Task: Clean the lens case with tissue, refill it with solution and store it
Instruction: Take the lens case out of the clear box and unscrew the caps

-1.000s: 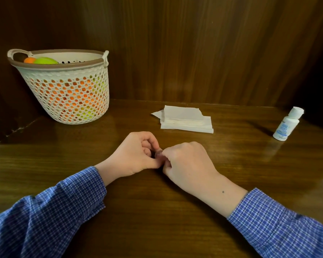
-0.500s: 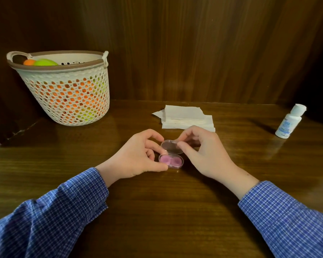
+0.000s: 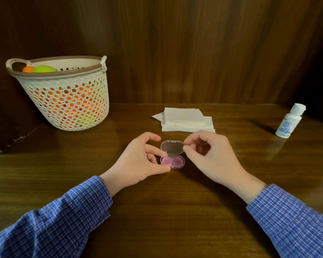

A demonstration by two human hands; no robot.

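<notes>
A small clear lens case [image 3: 177,162] with two pink cups inside lies open on the wooden table [image 3: 157,202], its clear lid [image 3: 172,147] flipped back. My left hand [image 3: 138,161] pinches the left end of the case base between thumb and fingers. My right hand [image 3: 213,157] has curled fingers, with thumb and forefinger at the lid's right edge. A stack of white tissues [image 3: 185,118] lies just behind the case. A white solution bottle [image 3: 289,123] with its cap on stands at the far right.
A cream perforated basket [image 3: 63,101] holding orange and green items stands at the back left. A dark wood-panelled wall closes off the table's far side.
The case was hidden between both hands a second ago. It has since been opened, the lid swung back away from me, and my right hand has shifted right to the lid's edge.
</notes>
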